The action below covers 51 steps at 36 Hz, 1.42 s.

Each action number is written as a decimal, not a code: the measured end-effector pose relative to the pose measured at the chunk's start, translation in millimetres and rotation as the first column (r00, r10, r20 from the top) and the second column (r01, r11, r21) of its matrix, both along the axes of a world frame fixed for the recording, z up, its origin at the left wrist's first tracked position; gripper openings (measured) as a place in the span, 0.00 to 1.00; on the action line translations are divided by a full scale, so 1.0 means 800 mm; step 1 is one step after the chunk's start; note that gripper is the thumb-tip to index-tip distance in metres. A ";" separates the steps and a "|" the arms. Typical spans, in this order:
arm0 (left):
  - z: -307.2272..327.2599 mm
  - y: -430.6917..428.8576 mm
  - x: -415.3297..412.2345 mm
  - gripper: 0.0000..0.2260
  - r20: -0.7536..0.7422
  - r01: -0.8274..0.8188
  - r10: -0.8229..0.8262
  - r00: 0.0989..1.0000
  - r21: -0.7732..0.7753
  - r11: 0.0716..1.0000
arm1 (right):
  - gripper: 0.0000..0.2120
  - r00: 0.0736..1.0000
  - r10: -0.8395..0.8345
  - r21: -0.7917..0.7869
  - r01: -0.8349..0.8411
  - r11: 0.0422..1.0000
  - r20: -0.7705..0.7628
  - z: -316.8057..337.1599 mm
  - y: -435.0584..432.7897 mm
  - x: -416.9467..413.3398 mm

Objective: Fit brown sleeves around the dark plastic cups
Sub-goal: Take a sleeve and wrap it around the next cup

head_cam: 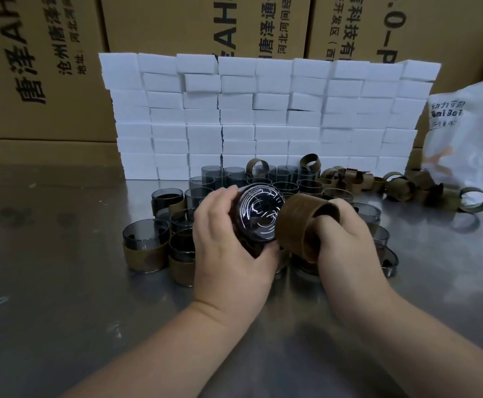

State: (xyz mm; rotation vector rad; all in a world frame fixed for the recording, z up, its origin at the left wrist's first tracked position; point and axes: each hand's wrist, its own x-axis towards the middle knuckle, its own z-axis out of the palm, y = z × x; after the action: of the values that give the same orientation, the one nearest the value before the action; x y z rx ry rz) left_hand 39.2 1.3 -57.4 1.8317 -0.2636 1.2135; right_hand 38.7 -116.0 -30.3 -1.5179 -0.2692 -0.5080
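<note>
Centre of frame: the left hand (228, 254) grips a dark plastic cup (259, 214), fingers curled round its wall, its scratched base turned toward the camera. Just right of it, the right hand (346, 242) pinches a brown sleeve (300, 222) with curled fingers; the sleeve's left edge meets the cup's right edge. Behind and beneath the hands, a cluster of bare cups (263, 179); at lower left of the cluster, sleeved cups (145, 245). Loose sleeves (378, 182) lie at middle right, near a white bag (470, 133). A wall of white blocks (263, 116) bounds the rear, cardboard boxes (47, 67) behind it. Bare metal table (62, 311) spreads across the left and bottom.
</note>
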 end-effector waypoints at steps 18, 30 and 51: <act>0.002 0.000 -0.001 0.34 0.024 -0.010 0.007 1.000 0.110 0.994 | 0.17 0.993 0.094 0.028 -0.096 0.995 0.067 0.004 0.009 -0.013; 0.001 -0.001 0.000 0.33 0.052 -0.132 0.125 0.991 0.180 0.975 | 0.17 0.997 -0.001 0.083 -0.005 0.997 0.073 0.007 0.006 -0.009; -0.003 0.001 0.001 0.36 -0.062 -0.019 0.027 0.998 0.117 0.993 | 0.26 0.964 0.091 0.009 -0.097 0.995 0.251 0.008 -0.002 -0.004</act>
State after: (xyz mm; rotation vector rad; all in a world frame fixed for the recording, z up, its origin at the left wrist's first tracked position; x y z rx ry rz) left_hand 40.2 2.4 -59.6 1.9752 -0.2837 1.1750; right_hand 35.8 -117.8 -23.6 -1.4129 -0.5284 -0.6252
